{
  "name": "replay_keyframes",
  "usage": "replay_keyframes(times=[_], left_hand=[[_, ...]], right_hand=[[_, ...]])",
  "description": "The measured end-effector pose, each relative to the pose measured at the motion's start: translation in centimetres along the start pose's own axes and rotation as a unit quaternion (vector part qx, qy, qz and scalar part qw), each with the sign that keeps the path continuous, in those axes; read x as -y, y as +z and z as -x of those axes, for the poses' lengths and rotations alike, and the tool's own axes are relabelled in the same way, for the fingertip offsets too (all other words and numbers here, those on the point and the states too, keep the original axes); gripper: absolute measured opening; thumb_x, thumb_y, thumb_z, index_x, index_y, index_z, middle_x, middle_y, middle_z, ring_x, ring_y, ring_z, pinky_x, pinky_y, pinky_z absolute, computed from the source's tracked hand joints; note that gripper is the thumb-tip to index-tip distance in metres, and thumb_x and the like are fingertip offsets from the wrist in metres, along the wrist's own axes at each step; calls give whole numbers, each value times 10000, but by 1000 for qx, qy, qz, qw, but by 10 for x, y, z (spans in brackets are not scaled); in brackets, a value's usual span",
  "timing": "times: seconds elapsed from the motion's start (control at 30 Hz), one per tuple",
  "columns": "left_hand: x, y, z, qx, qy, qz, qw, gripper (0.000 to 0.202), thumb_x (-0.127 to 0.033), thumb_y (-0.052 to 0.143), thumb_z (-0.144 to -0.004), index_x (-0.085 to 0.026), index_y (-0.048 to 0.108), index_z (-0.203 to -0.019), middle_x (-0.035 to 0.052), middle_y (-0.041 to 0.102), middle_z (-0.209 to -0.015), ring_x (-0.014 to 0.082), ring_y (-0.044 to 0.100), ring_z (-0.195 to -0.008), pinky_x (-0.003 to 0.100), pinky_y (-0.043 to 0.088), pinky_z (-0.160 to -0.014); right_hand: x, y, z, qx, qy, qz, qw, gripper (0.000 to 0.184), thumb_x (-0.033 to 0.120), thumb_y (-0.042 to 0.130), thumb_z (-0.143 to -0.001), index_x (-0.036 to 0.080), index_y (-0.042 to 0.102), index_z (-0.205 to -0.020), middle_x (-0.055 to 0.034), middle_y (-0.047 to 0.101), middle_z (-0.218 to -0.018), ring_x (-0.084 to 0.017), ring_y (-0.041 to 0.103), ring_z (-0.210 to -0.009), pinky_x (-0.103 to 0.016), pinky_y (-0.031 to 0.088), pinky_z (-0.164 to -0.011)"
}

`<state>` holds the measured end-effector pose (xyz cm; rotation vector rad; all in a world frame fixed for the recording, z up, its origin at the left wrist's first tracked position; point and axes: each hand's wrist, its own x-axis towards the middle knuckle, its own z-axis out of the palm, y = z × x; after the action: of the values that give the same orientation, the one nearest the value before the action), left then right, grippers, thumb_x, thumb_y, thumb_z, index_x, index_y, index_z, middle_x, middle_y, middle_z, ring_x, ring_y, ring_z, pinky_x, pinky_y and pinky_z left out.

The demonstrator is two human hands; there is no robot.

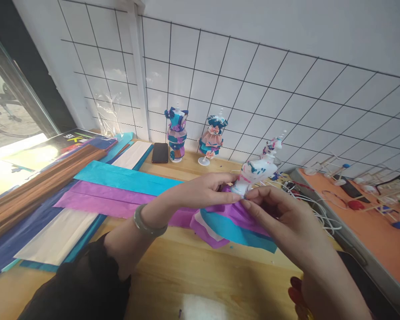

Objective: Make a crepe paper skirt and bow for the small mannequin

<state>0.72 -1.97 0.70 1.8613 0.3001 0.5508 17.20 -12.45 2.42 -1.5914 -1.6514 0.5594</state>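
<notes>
A small white mannequin (258, 170) with pink and blue marks tilts to the right, in front of me. Layered purple paper (216, 206) and blue paper (240, 229) spread like a skirt from its waist. My left hand (208, 191) is closed at the waist's left side, thumb and fingers pinching the gathered purple paper against the mannequin. On the other side, my right hand (283, 213) is closed too, its thumb and index finger pinching the paper edge at the waist. The paper between the fingertips is partly hidden.
Strips of turquoise paper (126, 178), pink-purple paper (96, 198) and brown paper (50, 186) lie at left. Two dressed mannequins (177, 135) and a phone (160, 153) are at the back wall. White cables (320, 213) lie right, beside an orange surface (380, 240) with several models.
</notes>
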Motion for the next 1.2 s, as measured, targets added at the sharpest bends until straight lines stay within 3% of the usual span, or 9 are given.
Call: replay_keyframes(times=[0.13,0.3,0.43,0.63,0.77,0.9,1.03,1.2], left_hand=[[2,4,-3,-48,25,9,998,421,-331,558,-795,-168,525,-1182,34,582,-846,90,502,-671,213,412,-569],[2,8,-4,-97,108,-44,988,501,-239,607,-735,-184,514,-1224,66,588,-1070,154,540,-945,286,445,-830],[-1,14,-4,-110,133,-98,980,745,-249,641,-707,-230,312,-1376,67,571,-1107,170,535,-991,312,439,-870],[-4,21,-4,-103,125,-123,979,870,-371,701,-663,-284,244,-1399,65,557,-1114,203,522,-987,369,424,-882],[-3,20,-4,-85,96,-105,986,942,-371,745,-601,-309,242,-1395,56,544,-1079,205,516,-957,371,437,-851],[-2,19,-3,-43,77,-55,995,1006,-336,754,-592,-336,167,-1410,50,538,-1045,209,529,-948,360,457,-806],[3,15,-4,6,63,-12,998,1083,-375,771,-568,-344,101,-1418,68,523,-1112,222,544,-957,354,468,-774],[14,6,-7,24,61,48,997,902,-526,605,-721,-296,96,-1429,120,528,-1167,210,564,-923,364,456,-770]], right_hand=[[1,-3,1,2,-4,-39,999,234,428,590,-784,216,600,-882,-23,628,-740,-155,587,-646,-256,489,-533],[-3,-8,-2,-80,3,-46,996,299,446,635,-744,230,581,-944,-49,635,-805,-176,614,-675,-265,524,-515],[-6,-9,-2,-18,-23,-79,996,374,412,623,-770,249,554,-1099,-73,643,-989,-200,644,-797,-308,566,-633],[-6,-4,-5,-30,-51,-85,995,228,382,587,-812,238,593,-989,-39,670,-903,-183,645,-763,-281,560,-611],[-5,-5,-5,-1,-53,-64,997,191,387,572,-824,233,581,-938,-9,665,-841,-145,626,-712,-238,539,-594],[-2,-7,-5,15,-55,-50,997,168,386,565,-828,240,585,-910,8,663,-795,-133,620,-676,-221,519,-575],[3,-7,-4,36,-12,-47,998,245,437,534,-834,230,597,-949,4,653,-724,-138,601,-601,-229,485,-494],[7,-8,-5,31,16,-29,999,322,498,493,-836,201,609,-879,7,609,-615,-130,557,-536,-230,441,-458]])
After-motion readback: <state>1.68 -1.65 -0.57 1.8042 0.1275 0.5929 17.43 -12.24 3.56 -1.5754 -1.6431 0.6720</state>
